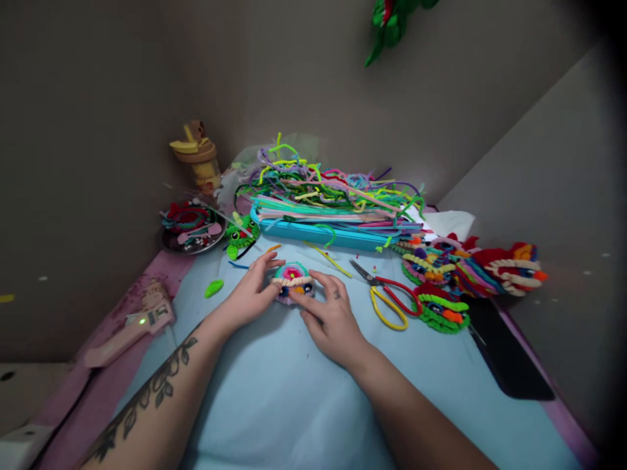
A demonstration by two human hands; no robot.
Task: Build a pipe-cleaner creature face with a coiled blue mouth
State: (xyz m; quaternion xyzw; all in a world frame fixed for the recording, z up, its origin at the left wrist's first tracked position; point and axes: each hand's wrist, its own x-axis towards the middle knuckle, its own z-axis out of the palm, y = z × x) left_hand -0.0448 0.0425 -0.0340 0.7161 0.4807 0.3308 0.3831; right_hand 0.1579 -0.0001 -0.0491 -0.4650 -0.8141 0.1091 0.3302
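A small round pipe-cleaner figure [292, 275], pink and teal with a cream band, lies on the light blue mat [274, 391]. My left hand [251, 295] pinches its left edge with thumb and fingers. My right hand [329, 314] rests against its right side, fingers pressed on the cream band. Both forearms reach in from the bottom; the left one bears a leaf tattoo.
A blue tray [313, 232] heaped with colourful pipe cleaners sits behind. Scissors [386, 295] with red and yellow handles lie to the right, beside several finished pipe-cleaner figures [460, 274]. A pink glue gun [130, 326], a round dish [192, 228] and a black phone [509, 356] lie nearby.
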